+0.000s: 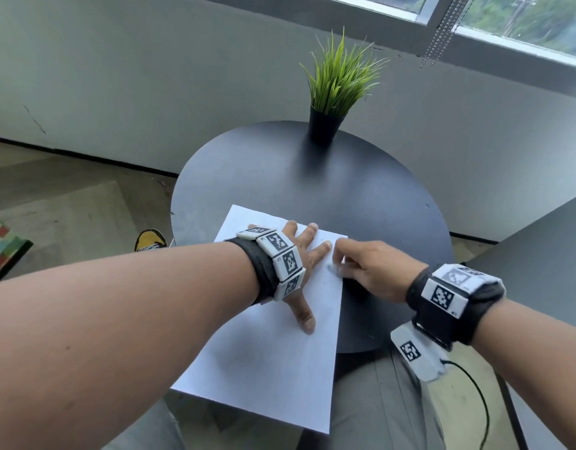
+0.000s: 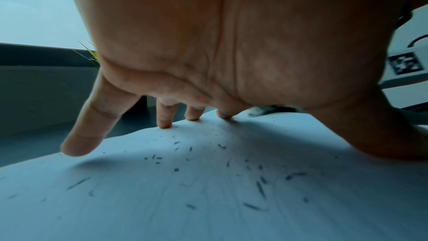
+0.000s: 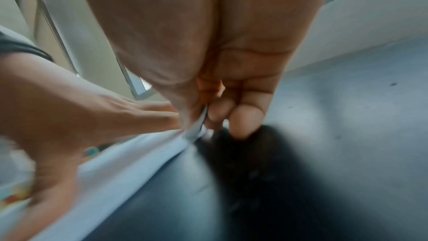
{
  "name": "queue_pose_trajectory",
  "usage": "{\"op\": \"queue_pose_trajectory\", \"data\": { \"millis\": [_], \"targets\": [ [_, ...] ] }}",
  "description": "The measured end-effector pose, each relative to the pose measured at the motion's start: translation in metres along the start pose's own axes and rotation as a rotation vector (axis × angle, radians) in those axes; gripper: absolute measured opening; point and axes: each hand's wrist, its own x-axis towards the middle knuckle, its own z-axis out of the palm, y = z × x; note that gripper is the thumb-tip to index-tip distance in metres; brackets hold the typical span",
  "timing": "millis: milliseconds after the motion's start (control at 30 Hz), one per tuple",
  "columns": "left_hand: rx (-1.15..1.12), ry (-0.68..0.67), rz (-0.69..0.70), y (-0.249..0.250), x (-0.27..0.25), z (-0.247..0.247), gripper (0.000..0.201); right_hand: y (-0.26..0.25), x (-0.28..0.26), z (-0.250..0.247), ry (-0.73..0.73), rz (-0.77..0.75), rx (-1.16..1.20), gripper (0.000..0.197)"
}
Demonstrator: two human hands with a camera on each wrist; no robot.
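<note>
Left forearm [image 1: 134, 306]: bare, nearest the lens, reaching in from the lower left across the near half of the sheet.

Worktop [image 1: 312, 190]: round, dark, matt. It carries every item below.

Sheet of paper [image 1: 264, 368]: white, a single sheet, lying flat on the near part of the worktop with its near end overhanging the rim. The head view shows no plain writing on it, only faint grey streaks.

Potted plant [image 1: 335, 92]: green grass-like tuft in a black pot, at the far rim, well apart from the sheet.

Left hand [image 1: 304, 259]: palm down on the far half of the sheet, fingers [image 2: 164, 116] straight and spread, tips and thumb pressing the paper. It grips nothing and serves as a hold-down.

Right hand [image 1: 371, 271]: at the sheet's right edge, just beside the left fingertips, wrist low over the bare worktop. The fingers are curled, and thumb and forefingers pinch a pale piece [image 1: 334, 270], probably an eraser. Blur hides its shape.

Specks [image 2: 222, 147]: many small dark crumbs scattered on the paper under and ahead of the left palm.

Status, as a judgement: the rubbing-out looks well advanced, since crumbs cover the middle of the sheet while hardly any marks show. Left to do: the patch at the right edge, then clearing the crumbs.
</note>
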Motion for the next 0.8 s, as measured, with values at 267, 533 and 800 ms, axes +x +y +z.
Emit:
{"op": "queue_pose_trajectory", "data": {
  "millis": [267, 533, 800],
  "targets": [
    [0.003, -0.002, -0.002, 0.000, 0.002, 0.000, 0.154, 0.003, 0.006, -0.002, 0.026, 0.064, 0.016, 0.015],
    [-0.005, 0.010, 0.007, -0.001, 0.004, 0.001, 0.154, -0.003, 0.002, 0.002, -0.038, 0.029, -0.029, 0.016],
    [-0.008, 0.017, 0.011, -0.001, 0.004, 0.001, 0.154, -0.026, -0.015, 0.025, -0.142, -0.145, -0.086, 0.009]
  ]
}}
